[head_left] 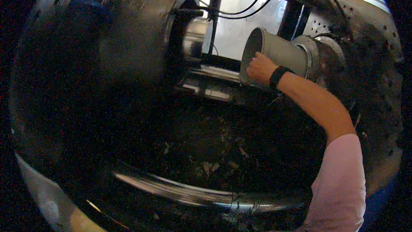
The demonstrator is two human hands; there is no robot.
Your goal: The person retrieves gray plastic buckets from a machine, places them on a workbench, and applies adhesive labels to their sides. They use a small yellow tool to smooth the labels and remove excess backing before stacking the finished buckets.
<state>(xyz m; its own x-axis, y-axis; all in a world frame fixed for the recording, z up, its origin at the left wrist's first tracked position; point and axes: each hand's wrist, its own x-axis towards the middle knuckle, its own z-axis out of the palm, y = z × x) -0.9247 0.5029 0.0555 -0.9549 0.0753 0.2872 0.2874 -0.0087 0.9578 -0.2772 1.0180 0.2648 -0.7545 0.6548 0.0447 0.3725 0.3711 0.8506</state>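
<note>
My right hand (261,68) reaches forward to a grey bucket-shaped cylinder (285,53) lying on its side, its open mouth turned left. The fingers are curled closed at the near side of the rim and appear to grip it; the fingertips are hidden. A dark band circles the wrist. At its right end, the bucket meets a round, worn metal fitting (311,51). Across a gap to the left stands a large dark metal cylinder (133,38), with a shiny round metal piece (195,36) at its opening. My left hand is out of view.
A thick polished bar (184,189) crosses the lower front, and another bar (219,73) runs behind the gap. Scraps (210,166) lie in the dark space below. Black hoses (244,15) hang overhead, before a window (234,30). A perforated metal plate (377,30) rises at right.
</note>
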